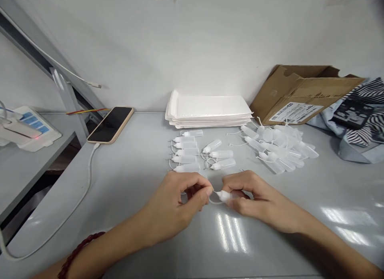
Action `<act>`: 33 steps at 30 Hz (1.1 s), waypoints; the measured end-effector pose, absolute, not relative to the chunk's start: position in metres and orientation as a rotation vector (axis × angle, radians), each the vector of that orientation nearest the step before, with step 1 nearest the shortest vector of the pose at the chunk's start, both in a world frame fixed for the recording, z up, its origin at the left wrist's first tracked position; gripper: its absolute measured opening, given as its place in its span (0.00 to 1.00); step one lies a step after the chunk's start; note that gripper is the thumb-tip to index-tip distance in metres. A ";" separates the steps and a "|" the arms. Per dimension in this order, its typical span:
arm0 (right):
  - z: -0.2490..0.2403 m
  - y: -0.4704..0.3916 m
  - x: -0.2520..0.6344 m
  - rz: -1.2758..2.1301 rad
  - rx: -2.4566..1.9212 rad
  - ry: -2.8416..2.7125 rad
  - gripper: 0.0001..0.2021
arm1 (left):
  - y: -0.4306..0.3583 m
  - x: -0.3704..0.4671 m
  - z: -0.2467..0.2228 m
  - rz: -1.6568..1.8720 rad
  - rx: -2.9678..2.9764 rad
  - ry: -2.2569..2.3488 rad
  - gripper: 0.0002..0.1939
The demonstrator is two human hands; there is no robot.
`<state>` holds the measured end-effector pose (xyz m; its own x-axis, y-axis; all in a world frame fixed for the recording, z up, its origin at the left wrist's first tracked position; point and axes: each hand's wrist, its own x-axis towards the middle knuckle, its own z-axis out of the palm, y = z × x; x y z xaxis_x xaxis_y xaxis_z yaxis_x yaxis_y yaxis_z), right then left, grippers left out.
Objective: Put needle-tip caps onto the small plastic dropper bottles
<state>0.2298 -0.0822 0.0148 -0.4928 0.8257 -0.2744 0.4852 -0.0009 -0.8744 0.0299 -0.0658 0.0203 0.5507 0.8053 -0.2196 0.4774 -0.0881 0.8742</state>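
My right hand (252, 195) grips a small translucent squeeze bottle (223, 196), lying sideways with its white nozzle pointing left. A thin needle juts from the nozzle to the pinched fingertips of my left hand (183, 205). The bottle's white cap strap (215, 202) curves below the needle into those same fingers, which hide its end. Just beyond my hands, similar needle-tip bottles lie in two groups: a left column (186, 152) and a shorter cluster (222, 154) beside it. A loose heap of such bottles (280, 149) spreads farther right.
White padded envelopes (210, 107) are stacked against the wall. A cardboard box (303, 91) leans at the back right beside folded cloth (360, 115). A phone (111, 125) lies at the left with its white charging cable (89, 179) trailing along the grey table (126, 167).
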 end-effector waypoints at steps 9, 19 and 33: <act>0.015 -0.079 0.233 1.470 -1.328 -1.911 0.13 | -0.064 0.028 0.020 0.448 1.666 1.111 0.09; 0.014 -0.079 0.233 1.572 -1.250 -1.856 0.14 | -0.066 0.029 0.020 0.423 1.700 1.093 0.08; 0.010 -0.080 0.230 1.643 -1.258 -1.830 0.16 | -0.066 0.029 0.013 0.388 1.706 1.035 0.09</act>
